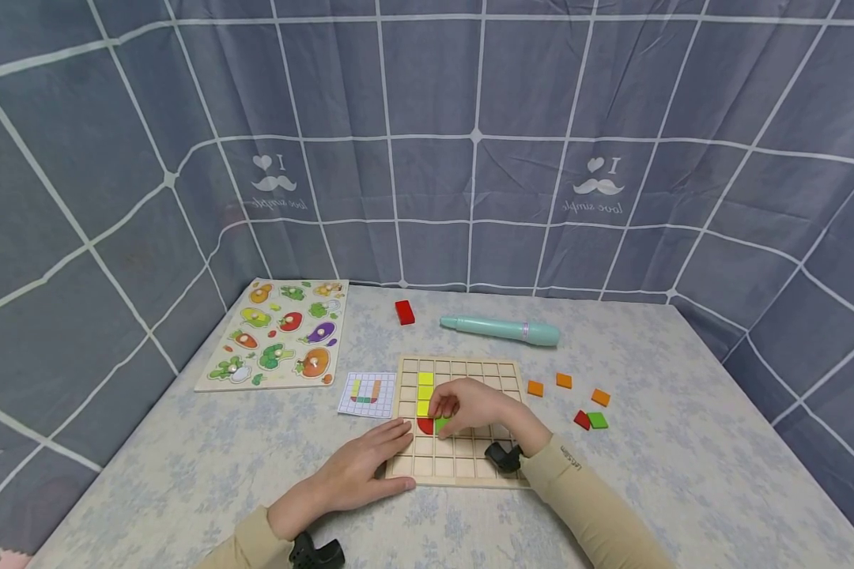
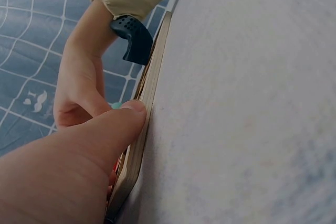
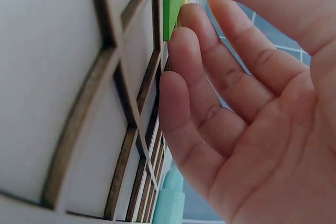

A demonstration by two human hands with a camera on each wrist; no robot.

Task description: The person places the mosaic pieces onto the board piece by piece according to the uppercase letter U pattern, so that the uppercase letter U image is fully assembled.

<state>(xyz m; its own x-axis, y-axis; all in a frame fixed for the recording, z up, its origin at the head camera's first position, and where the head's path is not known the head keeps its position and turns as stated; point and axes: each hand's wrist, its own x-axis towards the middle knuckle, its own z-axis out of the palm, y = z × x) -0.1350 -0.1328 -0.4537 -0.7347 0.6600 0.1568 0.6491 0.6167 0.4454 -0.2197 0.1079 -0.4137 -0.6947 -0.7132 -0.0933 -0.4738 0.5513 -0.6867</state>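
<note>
A wooden grid board (image 1: 462,480) lies flat on the table. My left hand (image 1: 363,466) rests at its lower left corner, fingers extended over the left side and thumb along the front edge (image 2: 137,150). Over the board's left half, my right hand (image 1: 473,407) pinches a green tile (image 1: 441,424) between thumb and fingertips, low at a cell; the thumb partly hides it. In the right wrist view the green tile (image 3: 170,6) stands above the grid strips. A red rounded tile (image 1: 425,427) sits just left of it, below a column of yellow tiles (image 1: 425,393).
Left of the board lies a pattern card (image 1: 368,394), with a vegetable puzzle board (image 1: 209,386) beyond. A red block (image 1: 404,312) and a teal pen-shaped object (image 1: 501,329) lie behind. To the right are orange tiles (image 1: 564,381), a loose green tile (image 1: 598,420) and a red piece (image 1: 582,420).
</note>
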